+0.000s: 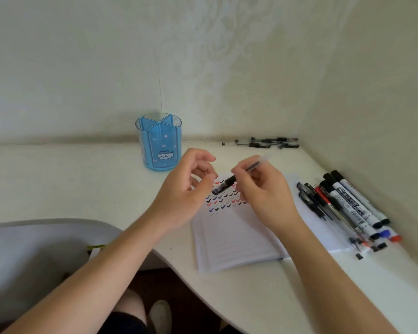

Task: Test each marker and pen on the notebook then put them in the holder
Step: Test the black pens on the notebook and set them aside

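Both hands are hovering over the open white lined notebook (229, 239), which is lying flat on the white worktop (82, 184). The right hand (263, 189) is pinching a clear-barrelled pen with a black grip (229, 182), tilted so its tip end is pointing down-left over the top of the notebook page. The left hand (186, 191) is sitting right at that tip end with fingers curled; can't tell whether it's actually gripping the pen or a cap. The top of the page is carrying rows of little tick marks in black, red and blue (223, 201). Just right of the notebook, partly resting on its edge, a bunch of markers and pens (343, 208) is lying side by side. Behind the notebook to the left, the translucent blue divided pen holder with a cat picture (158, 143) is standing upright. Behind the notebook to the right, by the wall, a few more clear pens (266, 142) are lying.
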